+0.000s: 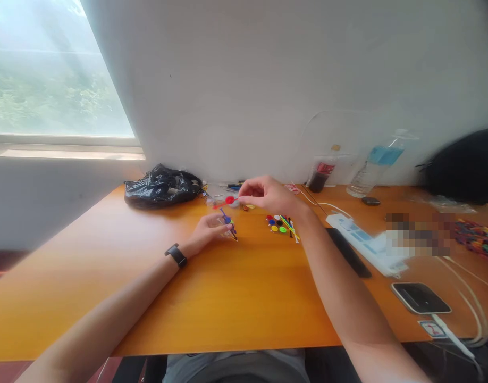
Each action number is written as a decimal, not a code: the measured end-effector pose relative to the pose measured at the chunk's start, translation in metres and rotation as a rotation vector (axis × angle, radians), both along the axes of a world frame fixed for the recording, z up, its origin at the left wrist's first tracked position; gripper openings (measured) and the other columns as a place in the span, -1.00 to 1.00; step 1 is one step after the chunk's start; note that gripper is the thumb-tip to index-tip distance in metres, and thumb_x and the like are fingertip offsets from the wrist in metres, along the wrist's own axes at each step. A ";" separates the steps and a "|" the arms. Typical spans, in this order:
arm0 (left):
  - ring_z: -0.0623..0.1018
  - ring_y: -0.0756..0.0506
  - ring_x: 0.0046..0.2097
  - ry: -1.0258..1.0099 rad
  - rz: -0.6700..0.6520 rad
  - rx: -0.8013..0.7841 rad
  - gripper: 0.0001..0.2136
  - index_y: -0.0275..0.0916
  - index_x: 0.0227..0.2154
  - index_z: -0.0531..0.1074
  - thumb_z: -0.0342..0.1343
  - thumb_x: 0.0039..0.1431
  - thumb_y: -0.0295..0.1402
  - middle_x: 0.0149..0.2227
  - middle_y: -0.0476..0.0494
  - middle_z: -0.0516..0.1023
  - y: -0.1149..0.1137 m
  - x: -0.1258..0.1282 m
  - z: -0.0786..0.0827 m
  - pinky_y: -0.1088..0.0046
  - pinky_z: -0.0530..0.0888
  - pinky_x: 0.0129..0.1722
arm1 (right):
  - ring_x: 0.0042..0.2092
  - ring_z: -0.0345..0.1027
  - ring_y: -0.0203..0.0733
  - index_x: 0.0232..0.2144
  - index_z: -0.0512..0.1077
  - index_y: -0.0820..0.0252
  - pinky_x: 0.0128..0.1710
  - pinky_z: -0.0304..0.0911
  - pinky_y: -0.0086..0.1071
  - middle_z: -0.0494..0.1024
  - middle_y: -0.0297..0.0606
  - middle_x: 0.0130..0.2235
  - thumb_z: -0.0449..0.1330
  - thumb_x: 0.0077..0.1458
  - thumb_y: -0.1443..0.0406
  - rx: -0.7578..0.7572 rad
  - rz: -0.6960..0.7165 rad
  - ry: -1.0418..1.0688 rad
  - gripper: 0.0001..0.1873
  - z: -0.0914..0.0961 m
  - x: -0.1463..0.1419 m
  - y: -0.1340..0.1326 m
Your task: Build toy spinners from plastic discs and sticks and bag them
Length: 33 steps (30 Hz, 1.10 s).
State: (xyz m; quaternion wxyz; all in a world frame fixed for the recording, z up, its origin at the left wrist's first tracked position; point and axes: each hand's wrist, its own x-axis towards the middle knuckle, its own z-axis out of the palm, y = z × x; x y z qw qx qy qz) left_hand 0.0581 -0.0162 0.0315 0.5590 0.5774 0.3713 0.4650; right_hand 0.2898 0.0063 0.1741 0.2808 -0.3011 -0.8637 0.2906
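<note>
My right hand (263, 192) is raised over the table with thumb and forefinger pinched on a thin red plastic stick with a round red disc (230, 200) along it. Below and to its left, my left hand (212, 227) grips a small cluster of plastic sticks and discs (228, 220), mostly blue, with a dark stick pointing down. The left fingers partly cover this cluster. Right of both hands lies a group of small coloured discs and sticks (279, 224) in red, white, blue, black, yellow and green.
A black plastic bag (162, 186) lies at the back left. Behind stand a cola bottle (322, 173) and a clear bottle (373, 167). To the right are a white power strip (366, 242), a black flat bar (347, 252), a phone-like device (421, 298) and cables.
</note>
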 end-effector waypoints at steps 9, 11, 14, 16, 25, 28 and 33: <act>0.70 -0.23 -0.15 -0.017 -0.069 0.020 -0.55 -0.33 -0.12 0.52 0.48 0.04 -0.16 -0.18 -0.25 0.68 -0.006 0.004 0.004 0.16 0.61 -0.04 | -0.29 0.35 -0.23 -0.31 0.57 0.17 -0.29 0.10 -0.36 0.60 -0.28 -0.27 0.16 0.22 0.40 0.406 -0.364 -0.147 -0.84 -0.012 -0.028 -0.008; 0.69 -0.23 -0.14 -0.011 -0.083 0.033 -0.57 -0.34 -0.15 0.53 0.48 0.05 -0.16 -0.18 -0.26 0.68 -0.007 0.005 0.004 0.15 0.60 -0.03 | -0.20 0.39 -0.18 -0.29 0.58 0.17 -0.25 0.12 -0.36 0.60 -0.24 -0.23 0.13 0.24 0.44 0.412 -0.319 -0.207 -0.79 -0.014 -0.033 -0.011; 0.68 -0.21 -0.14 0.009 -0.089 0.058 -0.60 -0.35 -0.18 0.55 0.47 0.06 -0.16 -0.19 -0.27 0.69 -0.008 0.005 0.005 0.18 0.59 -0.03 | -0.10 0.39 -0.10 -0.27 0.60 0.20 -0.17 0.15 -0.34 0.60 -0.16 -0.19 0.09 0.27 0.47 0.416 -0.249 -0.293 -0.72 -0.016 -0.039 -0.014; 0.67 -0.19 -0.16 0.029 -0.102 0.071 -0.60 -0.36 -0.19 0.56 0.47 0.07 -0.15 -0.19 -0.27 0.69 -0.008 0.005 0.007 0.22 0.59 -0.05 | -0.07 0.37 -0.07 -0.25 0.61 0.21 -0.11 0.16 -0.31 0.61 -0.14 -0.17 0.09 0.26 0.49 0.408 -0.224 -0.331 -0.71 -0.016 -0.042 -0.014; 0.66 -0.19 -0.17 0.084 -0.108 0.093 -0.62 -0.35 -0.20 0.59 0.46 0.06 -0.15 -0.19 -0.28 0.69 -0.009 0.005 0.010 0.25 0.58 -0.08 | -0.04 0.35 -0.01 -0.28 0.60 0.16 0.01 0.00 -0.18 0.64 -0.20 -0.26 0.05 0.24 0.48 0.310 -0.137 -0.406 -0.68 -0.019 -0.044 -0.014; 0.67 -0.19 -0.18 0.075 -0.131 0.082 -0.62 -0.35 -0.18 0.59 0.46 0.07 -0.16 -0.19 -0.28 0.69 -0.010 0.005 0.010 0.25 0.58 -0.09 | -0.02 0.34 -0.01 -0.24 0.58 0.15 0.04 -0.05 -0.15 0.63 -0.22 -0.26 0.02 0.28 0.48 0.311 -0.103 -0.415 -0.67 -0.022 -0.046 -0.013; 0.69 -0.24 -0.14 0.030 -0.111 0.027 -0.58 -0.37 -0.14 0.56 0.46 0.07 -0.15 -0.15 -0.34 0.70 -0.008 0.004 0.006 0.18 0.59 -0.03 | 0.00 0.32 -0.01 -0.20 0.55 0.14 0.07 -0.01 -0.11 0.59 -0.20 -0.19 0.02 0.43 0.24 0.342 -0.179 -0.315 -0.70 -0.020 -0.045 -0.015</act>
